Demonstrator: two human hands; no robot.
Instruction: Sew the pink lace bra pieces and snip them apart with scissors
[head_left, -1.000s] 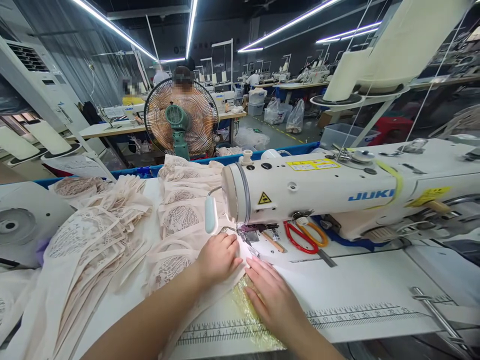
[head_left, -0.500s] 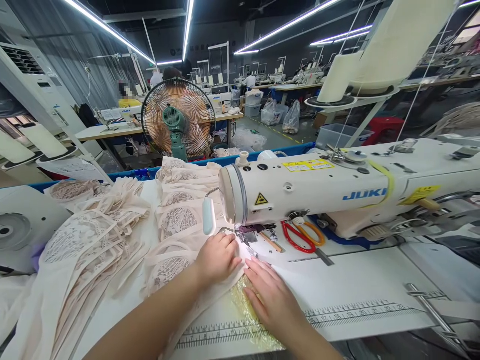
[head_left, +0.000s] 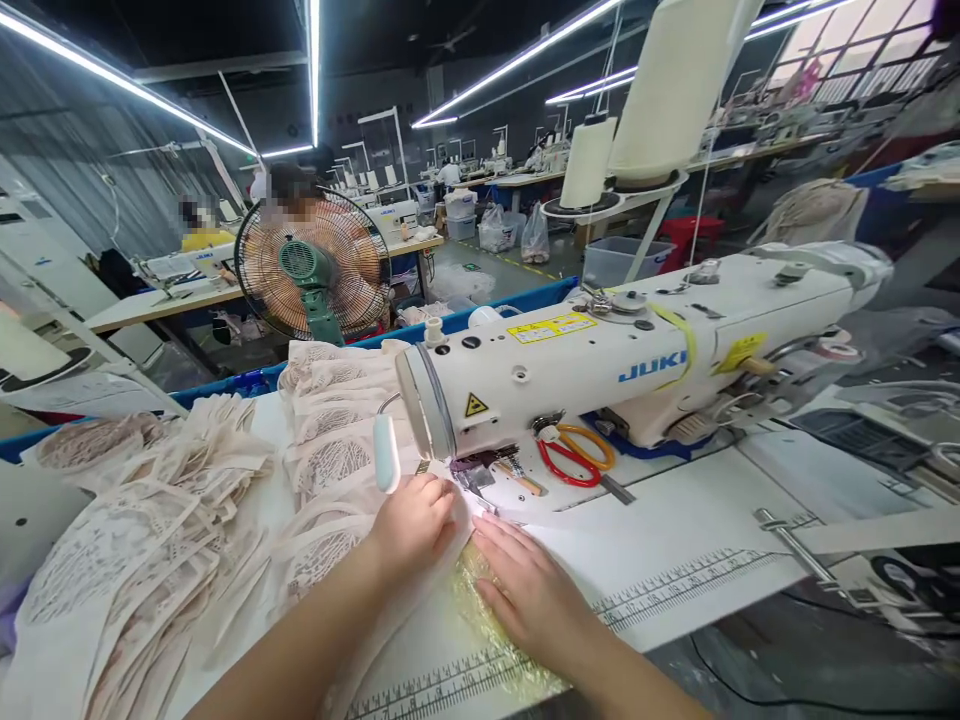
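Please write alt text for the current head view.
The left hand and right hand touch pale fabric at a white JUKI sewing machine. Lace pieces lie at left, red-and-orange-handled scissors beyond the right hand.

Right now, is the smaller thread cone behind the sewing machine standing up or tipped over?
Standing up: the thread cone has its wide end on the round tray and its narrow end up.

Left fingers bent, right fingers outstretched, forearms angled inward.
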